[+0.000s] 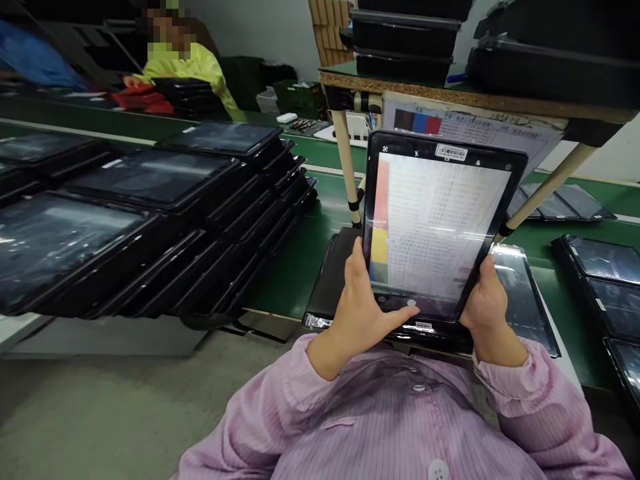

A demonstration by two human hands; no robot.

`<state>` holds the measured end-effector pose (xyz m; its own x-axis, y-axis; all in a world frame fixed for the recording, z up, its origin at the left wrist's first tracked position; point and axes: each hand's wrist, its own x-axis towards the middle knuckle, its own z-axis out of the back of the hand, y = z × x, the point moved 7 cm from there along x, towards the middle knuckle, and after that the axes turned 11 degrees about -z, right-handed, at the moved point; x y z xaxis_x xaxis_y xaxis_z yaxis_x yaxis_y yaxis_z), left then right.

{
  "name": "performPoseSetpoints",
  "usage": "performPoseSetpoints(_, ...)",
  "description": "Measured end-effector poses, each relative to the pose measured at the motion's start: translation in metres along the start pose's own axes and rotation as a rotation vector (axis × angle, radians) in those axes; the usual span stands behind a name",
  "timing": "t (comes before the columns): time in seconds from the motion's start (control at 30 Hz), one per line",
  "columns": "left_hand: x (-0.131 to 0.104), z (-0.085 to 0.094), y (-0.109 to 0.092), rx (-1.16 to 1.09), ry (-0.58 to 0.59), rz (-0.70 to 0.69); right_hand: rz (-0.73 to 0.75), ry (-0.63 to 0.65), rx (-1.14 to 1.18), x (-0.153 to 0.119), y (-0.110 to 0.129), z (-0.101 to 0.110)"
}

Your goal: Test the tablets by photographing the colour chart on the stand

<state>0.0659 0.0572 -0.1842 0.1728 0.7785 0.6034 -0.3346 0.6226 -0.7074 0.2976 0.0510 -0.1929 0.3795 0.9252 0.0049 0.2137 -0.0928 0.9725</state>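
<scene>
A black tablet (445,227) with a lit screen is held tilted up in front of me. Its display looks like a camera view of a printed sheet, with pink and yellow patches at the left edge. My left hand (357,313) holds the lower left edge, its thumb over the bottom of the screen near a round on-screen button. Around the lower right edge, my right hand (485,300) is closed. The fingers behind the tablet are hidden. Beneath it, a dark tablet or case (333,280) lies on the green bench, and another tablet (525,293) lies at the right.
Stacks of black tablets (160,180) fill the bench at left; more tablets (613,287) lie at right. A wooden shelf (450,93) on pole legs stands ahead, carrying black trays (405,40), with a printed chart (465,120) below. A person in yellow (195,67) is across the line.
</scene>
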Motion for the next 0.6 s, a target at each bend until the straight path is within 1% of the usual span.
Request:
performPoseSetpoints(0.13, -0.001, -0.003, 0.001, 0.029, -0.004, 0.017, 0.03, 0.007, -0.044, 0.001, 0.0, 0.0)
performPoseSetpoints(0.27, -0.002, -0.002, 0.0, 0.02, -0.007, 0.019, 0.02, 0.061, -0.044, 0.003, -0.001, -0.002)
performPoseSetpoints(0.33, 0.0, 0.001, -0.001, -0.055, -0.04, 0.001, 0.036, 0.068, -0.066, 0.003, -0.002, -0.002)
performPoseSetpoints(0.37, 0.002, 0.004, -0.001, -0.143, -0.068, 0.001, 0.05, 0.062, -0.089, 0.003, -0.002, -0.002)
performPoseSetpoints(0.4, 0.004, 0.006, 0.0, -0.265, -0.096, 0.026, 0.065, 0.05, -0.123, 0.003, -0.002, -0.002)
performPoseSetpoints(0.43, 0.005, 0.008, 0.004, -0.406, -0.12, 0.084, 0.082, 0.036, -0.167, 0.002, 0.0, -0.002)
performPoseSetpoints(0.5, 0.006, 0.009, 0.014, -0.66, -0.153, 0.263, 0.12, 0.032, -0.273, 0.0, 0.006, -0.006)
performPoseSetpoints(0.57, 0.005, 0.012, 0.023, -0.789, -0.187, 0.416, 0.198, 0.085, -0.379, -0.005, 0.021, -0.015)
performPoseSetpoints(0.6, 0.004, 0.015, 0.026, -0.816, -0.21, 0.455, 0.258, 0.128, -0.425, -0.009, 0.031, -0.022)
